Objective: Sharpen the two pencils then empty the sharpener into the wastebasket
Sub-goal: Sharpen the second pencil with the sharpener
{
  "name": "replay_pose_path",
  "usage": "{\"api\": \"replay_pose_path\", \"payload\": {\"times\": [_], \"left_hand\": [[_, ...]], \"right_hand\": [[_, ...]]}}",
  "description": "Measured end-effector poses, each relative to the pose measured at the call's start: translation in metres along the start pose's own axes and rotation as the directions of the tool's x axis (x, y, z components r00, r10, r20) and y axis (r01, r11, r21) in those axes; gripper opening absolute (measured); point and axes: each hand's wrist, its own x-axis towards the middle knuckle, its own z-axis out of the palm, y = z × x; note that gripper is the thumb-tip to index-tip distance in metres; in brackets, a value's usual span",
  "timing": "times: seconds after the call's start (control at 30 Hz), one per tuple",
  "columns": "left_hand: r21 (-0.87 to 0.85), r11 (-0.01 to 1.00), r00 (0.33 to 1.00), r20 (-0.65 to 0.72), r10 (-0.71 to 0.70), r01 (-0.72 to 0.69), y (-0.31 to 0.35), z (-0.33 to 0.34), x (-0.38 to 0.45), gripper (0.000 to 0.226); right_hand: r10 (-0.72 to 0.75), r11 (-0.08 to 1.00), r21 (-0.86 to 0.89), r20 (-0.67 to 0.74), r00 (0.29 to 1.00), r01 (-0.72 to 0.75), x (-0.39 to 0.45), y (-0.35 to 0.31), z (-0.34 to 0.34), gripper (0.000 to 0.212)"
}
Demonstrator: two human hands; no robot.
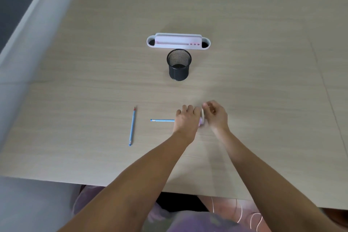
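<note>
Unmarked blue pencil (162, 120) in left hand (187, 118)

No words, numbers or brand marks can be read anywhere here. The two blue pencils (132, 126) (162, 120), the white organiser (178, 41) at the far side and the black mesh cup (178, 64) show no print that can be made out.

Office or study desk: pale wood-grain desktop (94, 81), black mesh cup (178, 65), white desk organiser (178, 42), pencil (132, 126).
</note>
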Motion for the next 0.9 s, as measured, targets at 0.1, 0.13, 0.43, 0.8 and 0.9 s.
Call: {"api": "replay_pose_path", "payload": {"times": [0.1,0.13,0.43,0.8,0.9], "left_hand": [[0.011,1.0,1.0,0.003,-0.013,0.013,0.001,0.0,0.0,0.052],[0.011,1.0,1.0,0.006,-0.019,0.019,0.001,0.0,0.0,0.052],[0.043,0.997,0.997,0.034,-0.066,0.065,0.004,-0.003,-0.002,0.052],[0.011,1.0,1.0,0.002,0.015,-0.015,0.002,0.0,0.0,0.045],[0.006,1.0,1.0,-0.009,0.002,-0.002,0.002,0.001,0.0,0.045]], "right_hand": [[0.039,0.999,-0.031,-0.058,0.998,-0.041,0.004,0.008,0.009,0.017],[0.06,0.996,-0.061,-0.073,0.996,-0.064,0.002,0.01,0.013,0.02],[-0.084,0.962,-0.269,-0.13,0.988,0.047,-0.076,0.057,0.029,0.018],[-0.07,0.978,0.197,-0.013,0.997,0.072,-0.064,0.015,-0.002,0.04],[-0.067,0.997,0.037,-0.034,0.997,0.068,-0.023,-0.001,-0.003,0.036]]}}
